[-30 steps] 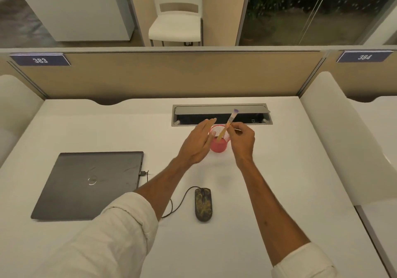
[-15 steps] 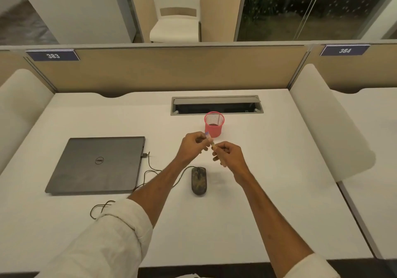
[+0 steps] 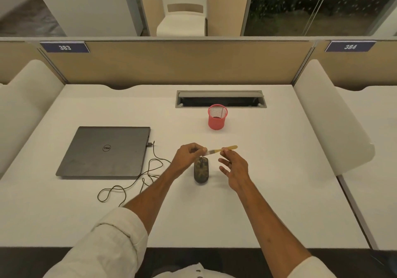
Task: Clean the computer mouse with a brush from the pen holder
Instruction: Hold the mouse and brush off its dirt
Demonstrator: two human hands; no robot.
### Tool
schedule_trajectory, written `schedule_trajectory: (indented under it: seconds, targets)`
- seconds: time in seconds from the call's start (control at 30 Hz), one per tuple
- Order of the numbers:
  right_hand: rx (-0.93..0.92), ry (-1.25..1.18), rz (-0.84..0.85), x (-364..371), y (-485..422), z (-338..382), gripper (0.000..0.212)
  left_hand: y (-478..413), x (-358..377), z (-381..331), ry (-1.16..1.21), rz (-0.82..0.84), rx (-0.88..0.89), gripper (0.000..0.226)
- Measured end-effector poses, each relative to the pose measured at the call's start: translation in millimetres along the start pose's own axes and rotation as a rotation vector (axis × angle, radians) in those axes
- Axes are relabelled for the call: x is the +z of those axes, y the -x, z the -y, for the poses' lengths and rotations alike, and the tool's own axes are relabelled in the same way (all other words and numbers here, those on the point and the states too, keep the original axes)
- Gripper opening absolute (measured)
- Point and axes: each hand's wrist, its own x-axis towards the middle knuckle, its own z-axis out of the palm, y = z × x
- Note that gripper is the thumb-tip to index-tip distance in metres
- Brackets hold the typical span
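A small brush with a pale wooden handle lies level in the air just above the dark, patterned computer mouse, which sits on the white desk. My left hand pinches the bristle end, right over the front of the mouse. My right hand holds the handle between thumb and forefinger, its other fingers spread loosely to the right of the mouse. The red mesh pen holder stands upright farther back with nothing sticking out of it.
A shut grey laptop lies at the left, and the mouse's black cable loops across the desk from it. A cable slot is cut into the desk behind the pen holder. Beige partitions close the back; white side panels flank the desk.
The brush has come out of the pen holder and both hands have drawn back toward me, down over the mouse. The brush has turned from upright to level.
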Motion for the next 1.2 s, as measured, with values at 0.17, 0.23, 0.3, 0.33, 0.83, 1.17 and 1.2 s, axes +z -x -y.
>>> schedule_trajectory:
  seconds: [0.17,0.23,0.3,0.33,0.83,1.17,1.2]
  targets:
    - [0.05,-0.008,-0.072,-9.3,-6.0,2.1,0.014,10.0,-8.8,27.9,-0.586,-0.059,0.17,0.087]
    - [0.074,-0.012,-0.072,-14.8,-8.8,1.5,0.013,11.9,-12.1,42.8,-0.707,0.038,0.163,0.112]
    - [0.106,-0.008,-0.06,-18.7,-10.8,-0.7,0.014,11.6,-12.7,54.7,-0.752,0.102,0.108,0.127]
    - [0.124,-0.003,-0.048,-20.0,-11.5,-2.9,0.015,10.9,-12.6,59.2,-0.773,0.119,0.089,0.131]
    - [0.198,0.275,0.071,-11.5,-30.6,-28.4,0.028,-18.6,-13.5,80.1,-0.945,0.312,0.145,0.147]
    - [0.21,0.335,0.11,-6.2,-40.0,-30.8,0.026,-32.5,-11.8,84.4,-0.874,0.315,0.183,0.144]
    - [0.212,0.337,0.107,-5.2,-40.9,-31.2,0.026,-33.8,-11.5,84.6,-0.868,0.313,0.185,0.143]
